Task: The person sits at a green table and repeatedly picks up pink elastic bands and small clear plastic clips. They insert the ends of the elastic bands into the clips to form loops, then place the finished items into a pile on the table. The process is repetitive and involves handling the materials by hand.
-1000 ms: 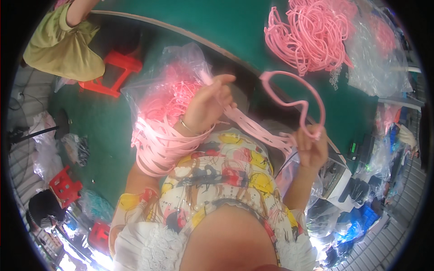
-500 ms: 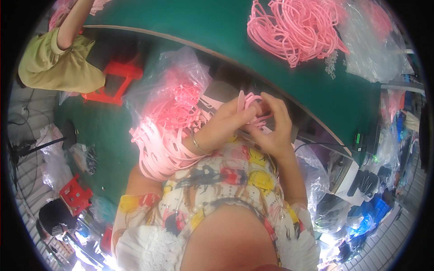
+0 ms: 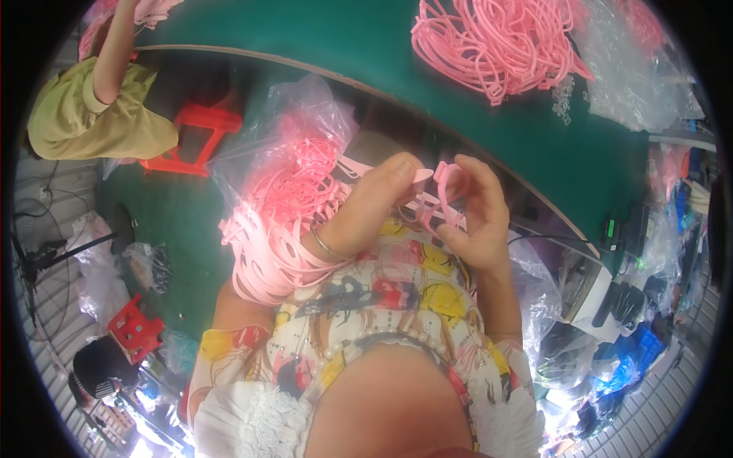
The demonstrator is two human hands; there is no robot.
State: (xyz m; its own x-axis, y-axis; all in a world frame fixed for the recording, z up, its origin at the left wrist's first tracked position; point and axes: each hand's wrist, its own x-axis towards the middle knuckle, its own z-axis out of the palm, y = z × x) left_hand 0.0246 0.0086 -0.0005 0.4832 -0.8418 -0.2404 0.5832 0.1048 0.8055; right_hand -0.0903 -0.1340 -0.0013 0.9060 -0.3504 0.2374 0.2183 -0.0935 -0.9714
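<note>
In front of my body, my left hand (image 3: 376, 200) pinches the tip of a pale pink flat strap between thumb and fingers. Beside it, my right hand (image 3: 482, 217) has its fingers curled round a pink strap loop (image 3: 444, 191), which seems to have a small end piece at the top. The two tips are close together with a slight gap. Over my left forearm hangs a thick bunch of pale pink straps (image 3: 263, 256). Behind that bunch, a clear plastic bag (image 3: 294, 99) holds a tangle of thinner, brighter pink straps (image 3: 294, 175).
A large heap of pink straps (image 3: 496, 46) lies on the green table (image 3: 343, 38), with small clear pieces (image 3: 562, 99) and a plastic bag (image 3: 634, 72) beside it. At the left are a co-worker's sleeve (image 3: 92, 114) and a red stool (image 3: 206, 118).
My hands have drawn apart: the left tilted up with the pale strap tip, the right shifted slightly right with its loop. A gap now shows between the two pieces.
</note>
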